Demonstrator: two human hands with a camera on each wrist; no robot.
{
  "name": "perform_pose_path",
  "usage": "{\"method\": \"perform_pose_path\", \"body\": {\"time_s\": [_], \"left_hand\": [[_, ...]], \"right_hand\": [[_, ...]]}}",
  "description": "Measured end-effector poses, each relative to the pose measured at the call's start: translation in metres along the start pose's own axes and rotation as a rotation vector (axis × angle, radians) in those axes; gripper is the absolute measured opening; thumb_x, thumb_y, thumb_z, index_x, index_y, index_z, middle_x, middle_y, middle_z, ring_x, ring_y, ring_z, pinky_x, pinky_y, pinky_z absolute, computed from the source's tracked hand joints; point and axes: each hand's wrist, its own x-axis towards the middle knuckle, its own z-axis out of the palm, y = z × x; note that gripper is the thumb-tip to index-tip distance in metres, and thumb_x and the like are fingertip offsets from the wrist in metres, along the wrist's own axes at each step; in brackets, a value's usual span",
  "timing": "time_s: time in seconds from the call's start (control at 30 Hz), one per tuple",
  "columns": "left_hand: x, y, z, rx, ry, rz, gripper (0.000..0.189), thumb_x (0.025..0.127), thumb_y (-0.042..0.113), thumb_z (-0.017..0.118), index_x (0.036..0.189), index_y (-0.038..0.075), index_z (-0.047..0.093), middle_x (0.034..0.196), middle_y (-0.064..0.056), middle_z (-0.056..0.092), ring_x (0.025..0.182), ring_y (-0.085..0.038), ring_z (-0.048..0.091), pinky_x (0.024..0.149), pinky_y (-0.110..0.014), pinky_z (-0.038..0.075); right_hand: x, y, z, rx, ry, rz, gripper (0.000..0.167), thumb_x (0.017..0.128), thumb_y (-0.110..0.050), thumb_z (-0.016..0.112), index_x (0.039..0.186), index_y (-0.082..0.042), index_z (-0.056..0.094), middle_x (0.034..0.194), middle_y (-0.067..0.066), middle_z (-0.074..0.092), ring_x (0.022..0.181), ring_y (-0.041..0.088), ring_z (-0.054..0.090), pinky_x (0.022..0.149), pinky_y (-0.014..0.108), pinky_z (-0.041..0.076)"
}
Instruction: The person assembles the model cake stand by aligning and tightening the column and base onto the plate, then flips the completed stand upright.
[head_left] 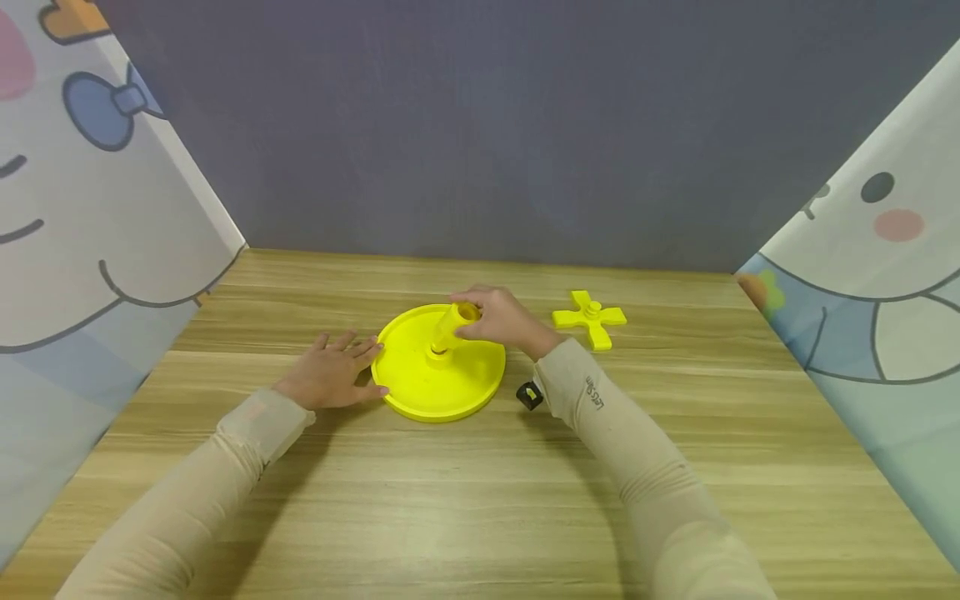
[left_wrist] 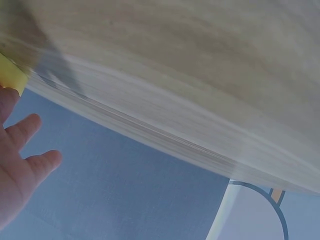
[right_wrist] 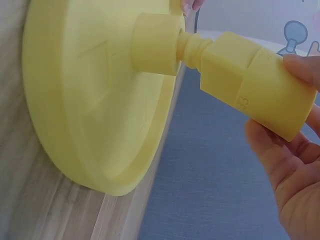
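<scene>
A round yellow tray (head_left: 405, 392) with a raised rim lies on the table, a short socket (right_wrist: 155, 45) standing at its middle. My right hand (head_left: 504, 317) pinches the upper end of a yellow threaded post (right_wrist: 260, 85) between thumb and fingers. Tilted, the post has its threaded tip at the mouth of the socket, with several thread turns showing outside it. My left hand (head_left: 330, 372) lies spread at the tray's left edge, fingertips and thumb touching the rim. Only part of that hand and a corner of the tray (left_wrist: 11, 75) appear in the left wrist view.
A flat yellow cross-shaped piece (head_left: 592, 315) with a knob at its centre lies behind and right of the tray. A small black device (head_left: 529, 395) sits at the right wrist. A grey panel (head_left: 480, 133) stands along the table's back edge, with printed cloth at both sides.
</scene>
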Motion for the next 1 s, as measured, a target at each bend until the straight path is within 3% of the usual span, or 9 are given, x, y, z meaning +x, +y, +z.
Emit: {"method": "perform_pose_path", "body": {"time_s": [0.3,0.43,0.53,0.67,0.77,1.0], "left_hand": [[0.001,-0.001,0.001,-0.002,0.002,-0.001,0.080,0.092,0.060,0.046,0.146,0.002,0.038,0.149,-0.017,0.036,0.136,-0.047,0.027,0.106,-0.067,0.018],[0.002,-0.001,0.002,-0.008,-0.005,-0.005,0.080,0.092,0.061,0.046,0.146,0.002,0.037,0.149,-0.017,0.036,0.137,-0.047,0.026,0.106,-0.067,0.017],[0.002,-0.002,0.002,-0.018,0.000,-0.003,0.080,0.092,0.060,0.046,0.146,0.002,0.037,0.149,-0.018,0.036,0.137,-0.047,0.026,0.106,-0.067,0.017],[0.003,-0.003,0.003,-0.014,0.016,0.011,0.081,0.092,0.061,0.046,0.146,0.001,0.037,0.149,-0.018,0.036,0.136,-0.047,0.026,0.106,-0.067,0.018],[0.002,-0.004,0.007,-0.006,0.024,0.021,0.082,0.092,0.062,0.045,0.145,0.000,0.038,0.148,-0.018,0.037,0.136,-0.047,0.027,0.105,-0.068,0.019],[0.002,-0.006,0.011,-0.011,0.048,0.027,0.082,0.091,0.062,0.046,0.144,0.000,0.039,0.147,-0.018,0.038,0.135,-0.048,0.028,0.104,-0.069,0.020]], "right_hand": [[0.003,-0.001,0.002,-0.095,-0.018,-0.044,0.054,0.082,-0.016,0.076,0.132,-0.004,0.058,0.118,0.013,0.063,0.088,0.018,0.056,0.077,0.027,0.049],[0.005,-0.003,0.004,-0.119,-0.040,-0.078,0.054,0.083,-0.015,0.074,0.132,-0.002,0.057,0.118,0.015,0.062,0.074,0.017,0.054,0.069,0.026,0.048],[0.007,-0.004,0.005,-0.121,-0.034,-0.095,0.054,0.083,-0.014,0.074,0.132,-0.001,0.057,0.118,0.015,0.063,0.074,0.018,0.055,0.070,0.027,0.049],[0.007,-0.006,0.010,-0.048,0.000,-0.057,0.057,0.083,-0.013,0.074,0.135,-0.001,0.054,0.125,0.015,0.060,0.102,0.021,0.059,0.086,0.028,0.050],[0.006,-0.006,0.015,0.045,0.019,-0.014,0.059,0.084,-0.012,0.074,0.137,0.000,0.051,0.132,0.016,0.056,0.113,0.024,0.057,0.093,0.028,0.048],[0.005,-0.006,0.019,0.062,0.066,-0.011,0.056,0.083,-0.011,0.076,0.133,0.002,0.054,0.130,0.016,0.058,0.110,0.025,0.058,0.091,0.028,0.049]]}}
